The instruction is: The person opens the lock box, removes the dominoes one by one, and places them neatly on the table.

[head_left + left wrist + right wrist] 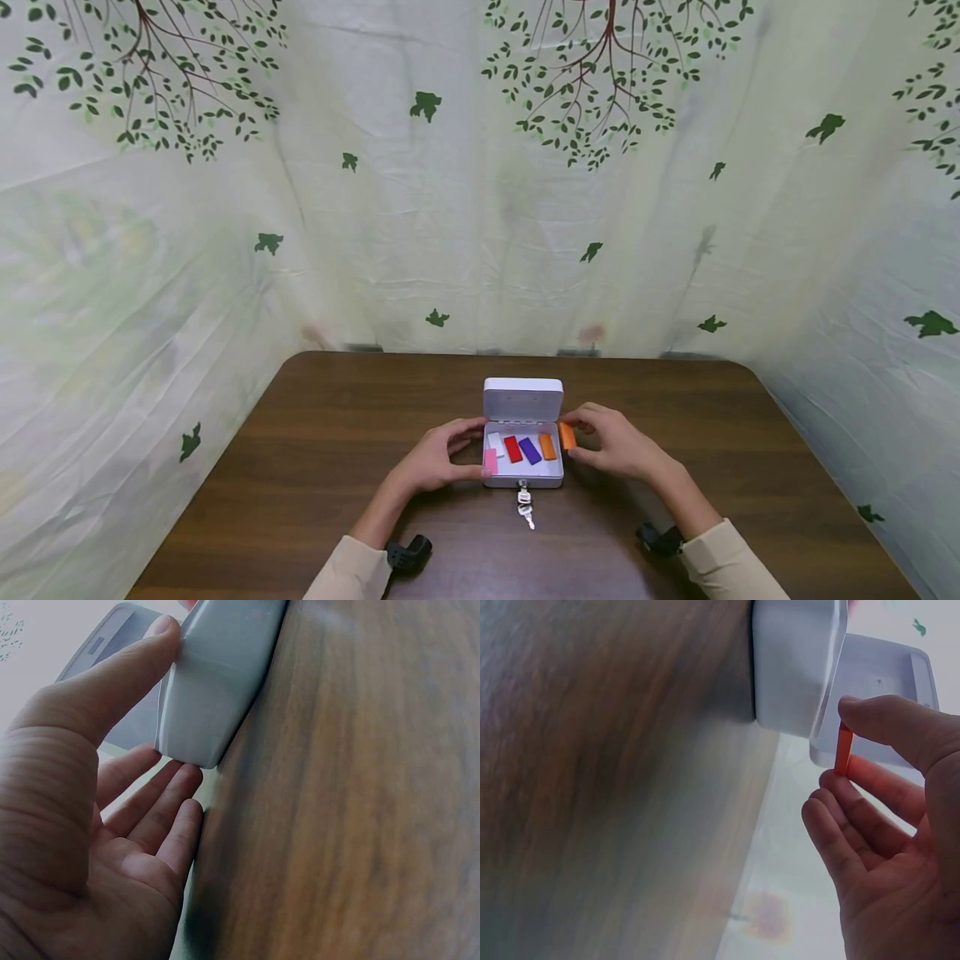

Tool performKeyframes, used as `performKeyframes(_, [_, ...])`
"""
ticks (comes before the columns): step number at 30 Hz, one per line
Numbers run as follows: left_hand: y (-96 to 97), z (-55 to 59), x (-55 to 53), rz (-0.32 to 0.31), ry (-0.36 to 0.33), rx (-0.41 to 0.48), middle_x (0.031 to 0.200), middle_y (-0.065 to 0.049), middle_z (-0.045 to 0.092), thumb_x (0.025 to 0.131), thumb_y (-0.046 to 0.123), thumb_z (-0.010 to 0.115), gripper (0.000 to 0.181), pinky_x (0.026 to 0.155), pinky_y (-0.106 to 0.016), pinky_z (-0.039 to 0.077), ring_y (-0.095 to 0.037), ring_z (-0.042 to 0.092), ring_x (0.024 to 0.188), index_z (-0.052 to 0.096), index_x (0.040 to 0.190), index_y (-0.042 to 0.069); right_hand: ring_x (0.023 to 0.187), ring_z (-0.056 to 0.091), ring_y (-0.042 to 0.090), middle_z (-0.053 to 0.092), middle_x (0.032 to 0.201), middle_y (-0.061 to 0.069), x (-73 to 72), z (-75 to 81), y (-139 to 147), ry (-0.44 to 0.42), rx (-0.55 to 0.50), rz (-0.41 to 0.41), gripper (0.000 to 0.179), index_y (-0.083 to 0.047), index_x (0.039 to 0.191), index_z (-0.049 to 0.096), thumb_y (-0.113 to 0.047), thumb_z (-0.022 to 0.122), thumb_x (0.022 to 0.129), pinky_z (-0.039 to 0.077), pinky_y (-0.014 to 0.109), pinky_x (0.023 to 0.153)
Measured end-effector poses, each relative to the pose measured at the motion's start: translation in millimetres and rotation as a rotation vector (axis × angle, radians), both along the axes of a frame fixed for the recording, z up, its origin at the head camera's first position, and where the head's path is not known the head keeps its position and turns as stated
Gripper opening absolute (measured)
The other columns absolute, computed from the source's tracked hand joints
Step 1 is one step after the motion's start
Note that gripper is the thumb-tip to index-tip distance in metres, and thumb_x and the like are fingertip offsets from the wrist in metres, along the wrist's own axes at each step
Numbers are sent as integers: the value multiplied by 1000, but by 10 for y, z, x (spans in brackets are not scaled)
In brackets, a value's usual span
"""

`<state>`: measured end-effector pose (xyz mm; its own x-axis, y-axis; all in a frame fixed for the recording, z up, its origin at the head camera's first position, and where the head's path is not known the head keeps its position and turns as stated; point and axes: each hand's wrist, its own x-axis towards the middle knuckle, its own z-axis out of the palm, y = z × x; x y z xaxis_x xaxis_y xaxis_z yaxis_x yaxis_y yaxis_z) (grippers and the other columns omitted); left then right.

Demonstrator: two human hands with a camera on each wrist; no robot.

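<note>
Head view: the left hand (pixel 437 460) grips a white box (pixel 546 482); the right hand (pixel 615 443) pinches an orange block (pixel 567 437) just beside its right wall. Left wrist view: thumb touches the box's rim. Right wrist view: thumb and fingers hold the block.

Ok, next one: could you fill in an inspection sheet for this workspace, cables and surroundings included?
Surface: brown wood-grain table.
Job's things: white box, lid raised; inside, white piece, red piece, purple piece and orange piece; pink piece at its left edge; second orange piece beside its right wall; keys at its front.
Clutter: nothing seen.
Hands: left hand holds the box's left side; right hand pinches the second orange piece.
Cables: nothing seen.
Surroundings: pale leaf-printed curtain behind the table.
</note>
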<state>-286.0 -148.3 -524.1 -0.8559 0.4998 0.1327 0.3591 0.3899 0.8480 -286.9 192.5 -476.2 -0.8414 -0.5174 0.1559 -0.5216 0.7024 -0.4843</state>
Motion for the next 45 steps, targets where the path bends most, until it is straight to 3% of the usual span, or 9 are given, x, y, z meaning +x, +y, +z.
performKeyframes(7, [-1,-14,-3,0,8,-20,142,3,51,73,40,84,80,112,-34,42,-15,51,131,48,142,20,100,62,15,63,111,-7,-9,1,61,-2,-10,-18,39,-19,117,65,-25,78,81,58,37,89])
performKeyframes(15, [12,0,1,-5,2,-1,144,-6,50,75,28,84,78,113,-42,40,-24,49,133,47,143,15,101,61,14,63,111,-6,-45,-57,122,-21,-6,-31,40,-20,119,64,-28,77,82,58,37,89])
performKeyframes(20, [30,159,85,-26,-20,14,145,-16,48,77,22,83,79,113,-47,37,-31,47,134,44,143,4,100,60,12,62,111,-6,-62,-106,143,-19,2,-34,39,-18,119,65,-27,77,83,57,36,89])
performKeyframes(25, [34,299,149,-44,-23,18,144,-18,48,78,22,82,78,113,-48,38,-32,48,133,44,143,1,100,58,11,62,112,-6,-88,-165,164,-17,25,-41,39,-18,119,65,-30,76,84,56,37,89])
performKeyframes(45, [38,292,155,-34,-27,23,145,-18,48,77,23,83,79,113,-46,38,-31,48,133,44,143,2,102,58,13,63,111,-3,-138,-267,176,-55,67,-44,41,-17,118,65,-32,77,83,53,41,94])
